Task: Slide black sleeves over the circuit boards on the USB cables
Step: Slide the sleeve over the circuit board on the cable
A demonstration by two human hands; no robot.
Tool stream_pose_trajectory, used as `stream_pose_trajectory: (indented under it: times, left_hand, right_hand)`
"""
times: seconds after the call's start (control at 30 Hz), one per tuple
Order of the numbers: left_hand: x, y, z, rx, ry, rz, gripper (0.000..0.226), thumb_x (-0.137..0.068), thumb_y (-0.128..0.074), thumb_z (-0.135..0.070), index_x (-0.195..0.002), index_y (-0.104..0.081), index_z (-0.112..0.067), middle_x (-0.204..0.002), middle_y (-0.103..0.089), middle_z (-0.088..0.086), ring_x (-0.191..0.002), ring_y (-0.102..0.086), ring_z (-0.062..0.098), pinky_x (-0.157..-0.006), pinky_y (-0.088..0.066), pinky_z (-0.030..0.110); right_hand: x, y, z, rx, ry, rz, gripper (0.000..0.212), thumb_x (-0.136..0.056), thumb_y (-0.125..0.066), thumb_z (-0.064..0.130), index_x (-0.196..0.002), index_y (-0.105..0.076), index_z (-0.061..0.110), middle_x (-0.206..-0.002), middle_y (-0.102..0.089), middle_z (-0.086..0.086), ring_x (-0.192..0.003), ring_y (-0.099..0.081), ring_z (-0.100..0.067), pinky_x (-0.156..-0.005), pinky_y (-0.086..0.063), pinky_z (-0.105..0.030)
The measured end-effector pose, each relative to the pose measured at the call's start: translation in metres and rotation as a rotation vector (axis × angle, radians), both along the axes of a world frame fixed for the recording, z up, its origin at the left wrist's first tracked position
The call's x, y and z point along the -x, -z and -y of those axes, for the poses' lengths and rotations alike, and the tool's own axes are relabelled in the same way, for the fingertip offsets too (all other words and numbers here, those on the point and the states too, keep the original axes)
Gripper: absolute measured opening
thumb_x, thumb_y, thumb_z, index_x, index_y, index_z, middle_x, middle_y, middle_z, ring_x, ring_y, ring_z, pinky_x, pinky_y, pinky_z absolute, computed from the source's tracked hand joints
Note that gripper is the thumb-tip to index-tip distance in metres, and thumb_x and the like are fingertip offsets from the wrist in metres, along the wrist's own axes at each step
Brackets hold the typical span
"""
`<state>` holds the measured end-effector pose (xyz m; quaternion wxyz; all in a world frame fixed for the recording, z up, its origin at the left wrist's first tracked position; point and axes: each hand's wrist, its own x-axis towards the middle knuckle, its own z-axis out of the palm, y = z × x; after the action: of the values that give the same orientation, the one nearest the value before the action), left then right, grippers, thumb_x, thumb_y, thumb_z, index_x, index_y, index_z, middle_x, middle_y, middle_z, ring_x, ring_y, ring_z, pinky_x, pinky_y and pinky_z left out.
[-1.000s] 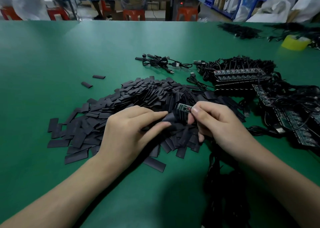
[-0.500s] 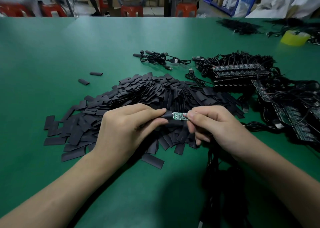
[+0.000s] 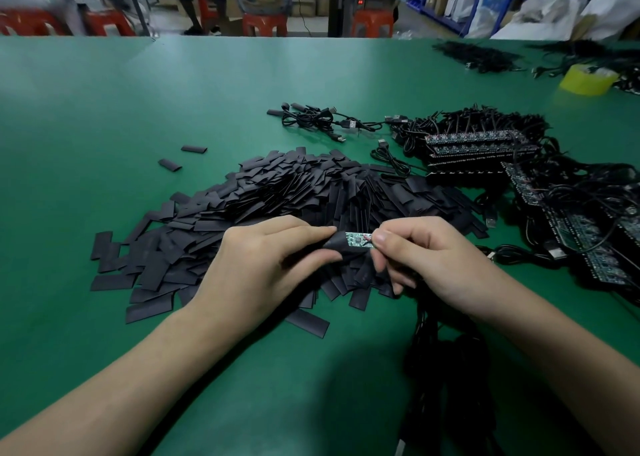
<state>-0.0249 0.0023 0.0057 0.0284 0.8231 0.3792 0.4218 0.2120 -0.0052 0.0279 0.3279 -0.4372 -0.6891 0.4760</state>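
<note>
My left hand (image 3: 263, 265) pinches a flat black sleeve (image 3: 336, 244) between thumb and forefinger. A small green circuit board (image 3: 358, 239) sticks out of the sleeve's right end, and my right hand (image 3: 426, 258) pinches that board's right end. Both hands hover just above a big heap of loose black sleeves (image 3: 284, 199) in the middle of the green table (image 3: 138, 116). A black cable (image 3: 436, 351) runs from under my right hand toward the near edge.
Stacked circuit boards with tangled USB cables (image 3: 485, 144) lie at the right. Three sleeved cables (image 3: 311, 116) lie behind the heap. Two stray sleeves (image 3: 169, 164) sit at the left. A yellow tape roll (image 3: 587, 79) stands far right. Red stools (image 3: 265, 22) line the far side.
The board has turned from tilted upright to lying level, and its left end has gone into the sleeve. Both hands stay close together over the heap.
</note>
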Motion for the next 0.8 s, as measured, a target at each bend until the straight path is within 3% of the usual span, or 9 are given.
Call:
stream_pose_trajectory:
  times: [0.27,0.43,0.8]
  left_hand:
    - [0.0011,-0.0010,-0.0006,-0.031,0.042,-0.020,0.029,-0.089,-0.076,-0.027,-0.112,-0.079,-0.009,-0.098,-0.075,0.002,-0.083,-0.068,0.010,-0.082,-0.054,0.018]
    - [0.0003,-0.0006,-0.0005,-0.066,0.117,-0.060,0.032,-0.089,-0.079,-0.028,-0.114,-0.078,-0.007,-0.099,-0.074,0.002,-0.082,-0.070,0.014,-0.078,-0.057,0.027]
    - [-0.0062,-0.0002,0.0056,-0.052,0.107,-0.018,0.024,-0.091,-0.078,-0.024,-0.109,-0.079,-0.009,-0.097,-0.074,0.001,-0.082,-0.069,0.012,-0.078,-0.056,0.025]
  right_hand:
    - [-0.0009,0.0007,0.0001,-0.004,-0.034,0.046,0.039,-0.099,-0.049,0.042,-0.071,-0.063,0.019,-0.054,-0.044,-0.011,-0.055,-0.052,-0.015,-0.060,-0.043,-0.018]
    - [0.0017,0.0016,0.0014,0.020,-0.045,0.005,0.039,-0.100,-0.049,0.037,-0.071,-0.064,0.017,-0.051,-0.043,-0.003,-0.055,-0.050,-0.017,-0.061,-0.044,-0.019]
    - [0.0034,0.0003,0.0049,-0.021,-0.061,0.140,0.037,-0.101,-0.047,0.041,-0.076,-0.067,0.023,-0.051,-0.045,0.008,-0.055,-0.051,-0.009,-0.062,-0.048,-0.026]
